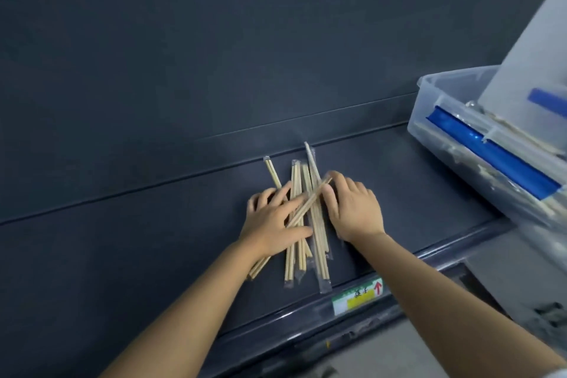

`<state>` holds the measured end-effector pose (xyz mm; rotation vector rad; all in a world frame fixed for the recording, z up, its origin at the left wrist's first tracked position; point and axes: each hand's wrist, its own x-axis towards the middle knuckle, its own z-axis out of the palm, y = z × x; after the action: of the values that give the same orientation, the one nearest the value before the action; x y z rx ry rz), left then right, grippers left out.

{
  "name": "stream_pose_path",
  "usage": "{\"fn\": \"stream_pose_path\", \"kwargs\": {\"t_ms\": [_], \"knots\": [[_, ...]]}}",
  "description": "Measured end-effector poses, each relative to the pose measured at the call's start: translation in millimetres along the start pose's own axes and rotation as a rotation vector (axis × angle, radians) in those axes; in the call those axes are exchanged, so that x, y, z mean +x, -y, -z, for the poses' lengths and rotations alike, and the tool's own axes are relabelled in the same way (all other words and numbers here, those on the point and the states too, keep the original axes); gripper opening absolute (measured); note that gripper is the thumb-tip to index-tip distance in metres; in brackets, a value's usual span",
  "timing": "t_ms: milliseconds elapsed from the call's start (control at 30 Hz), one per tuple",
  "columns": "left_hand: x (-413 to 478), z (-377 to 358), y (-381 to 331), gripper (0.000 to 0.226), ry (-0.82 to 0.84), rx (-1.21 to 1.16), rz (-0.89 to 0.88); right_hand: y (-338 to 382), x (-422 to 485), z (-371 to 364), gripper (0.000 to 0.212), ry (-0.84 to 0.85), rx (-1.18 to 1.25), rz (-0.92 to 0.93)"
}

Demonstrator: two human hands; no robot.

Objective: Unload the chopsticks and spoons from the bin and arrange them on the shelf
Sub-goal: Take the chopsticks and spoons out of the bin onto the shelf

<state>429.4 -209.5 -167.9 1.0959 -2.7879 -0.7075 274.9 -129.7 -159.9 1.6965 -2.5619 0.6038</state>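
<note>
Wooden chopsticks (320, 239) in clear sleeves lie in a loose pile on the dark shelf (153, 239). Left hand (273, 219) and right hand (352, 209) rest on the pile, fingers spread, clasping nothing. Clear bin (429, 120) stands on the shelf to the right, apart.

Wooden chopsticks (320, 239), each pair in a clear plastic sleeve, lie in a messy pile flat on the dark grey shelf (184, 239). They're squeezed between the spread fingers of the left hand (273, 218) and the bent fingers of the right hand (352, 209). Most point away from the wrists. One pair crosses the pile diagonally, running from under the left palm up to the right fingertips. Another fans out past the left fingertips, and a longer sleeve pokes out beyond the right ones. The clear plastic bin (445, 120) with blue trim sits well off to the right of the right fingers, with more pale sticks showing through its wall.
</note>
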Motion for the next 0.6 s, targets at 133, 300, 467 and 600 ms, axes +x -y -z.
{"fn": "stream_pose_path", "kwargs": {"t_ms": [133, 300, 467, 600], "knots": [[6.6, 14.3, -7.6, 0.061, 0.012, -0.028, -0.101, -9.4, -14.4, 36.0, 0.046, -0.087, 0.125, -0.160], [31.5, 39.2, -83.2, 0.054, -0.140, 0.018, -0.265, -46.8, -26.6, 114.6, 0.034, -0.170, -0.100, -0.046], [35.1, 54.5, -205.9, 0.057, -0.325, 0.167, -0.462, -100.2, -49.6, 211.8, 0.034, -0.412, -0.094, -0.032], [50.9, 40.1, -296.1, 0.046, -0.436, 0.138, -0.526, -172.6, -70.0, 270.5, 0.032, -0.440, -0.057, -0.111]]}}
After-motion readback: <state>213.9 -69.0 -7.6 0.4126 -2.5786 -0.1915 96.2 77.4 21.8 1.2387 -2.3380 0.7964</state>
